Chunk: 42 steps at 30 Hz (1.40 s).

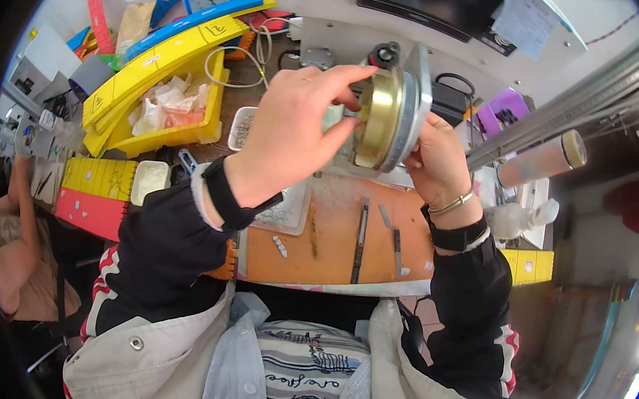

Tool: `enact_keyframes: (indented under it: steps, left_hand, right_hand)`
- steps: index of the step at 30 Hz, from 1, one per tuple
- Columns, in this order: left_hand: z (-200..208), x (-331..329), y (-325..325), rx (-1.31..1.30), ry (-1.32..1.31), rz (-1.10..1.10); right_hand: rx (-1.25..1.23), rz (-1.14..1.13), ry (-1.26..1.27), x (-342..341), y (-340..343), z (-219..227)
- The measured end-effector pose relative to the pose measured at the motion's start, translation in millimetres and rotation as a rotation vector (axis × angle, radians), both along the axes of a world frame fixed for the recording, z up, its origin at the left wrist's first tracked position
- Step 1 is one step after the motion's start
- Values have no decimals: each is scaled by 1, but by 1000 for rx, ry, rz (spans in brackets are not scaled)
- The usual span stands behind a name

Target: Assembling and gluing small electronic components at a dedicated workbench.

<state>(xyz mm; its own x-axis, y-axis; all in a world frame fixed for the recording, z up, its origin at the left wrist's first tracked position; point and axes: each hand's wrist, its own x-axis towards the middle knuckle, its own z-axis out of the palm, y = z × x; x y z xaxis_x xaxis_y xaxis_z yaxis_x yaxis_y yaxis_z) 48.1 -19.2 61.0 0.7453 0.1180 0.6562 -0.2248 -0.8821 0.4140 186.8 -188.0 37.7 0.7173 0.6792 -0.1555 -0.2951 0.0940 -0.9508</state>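
A round part with a brass-coloured ring [380, 120] and a grey metal flange plate [421, 94] is held up on edge above the bench. My right hand [443, 159] grips it by the flange from the right, with the fingers partly hidden behind the plate. At the open left face of the ring, my left hand [293, 125] has its thumb and fingers closed in a pinch; what lies between the fingertips is too small to tell. Beneath both hands lies an orange work mat [329, 260] with a dark pen-like tool [361, 241] and a slim knife-like tool [397, 246].
To the left stands a yellow bin [206, 117] with plastic bags, beside a white tub [151, 182]. A small white tray [243, 127] holds tiny parts. On the right are a clear cylinder [539, 162] and a purple bin [504, 109]. Another person's arm [21, 219] shows far left.
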Motion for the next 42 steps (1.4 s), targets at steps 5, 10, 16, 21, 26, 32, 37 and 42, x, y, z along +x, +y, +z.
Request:
enact_keyframes:
  steps: [5, 10, 16, 21, 26, 32, 37, 42]
  left_hand:
    - [0, 18, -3, -75, 7, 5]
    - [-6, 27, -8, 7, -14, 102]
    - [-6, 39, -6, 34, -48, 152]
    - [-8, 45, -3, -9, -3, 131]
    - [1, 46, -2, -81, 54, 99]
    - [3, 40, -5, -39, 33, 75]
    - [8, 14, 4, 76, 44, 38]
    - [19, -37, 69, -150, 100, 62]
  right_hand:
    - [80, 105, 122, 14, 3, -6]
    - [47, 175, 43, 16, 5, -1]
    - [36, 168, 10, 20, 9, -5]
    - [32, 228, 56, 25, 5, -5]
    - [59, 269, 42, 30, 8, -7]
    - [93, 277, 44, 23, 4, -5]
    - [-1, 141, 13, 4, -22, 4]
    - [-44, -186, 70, -30, -89, 3]
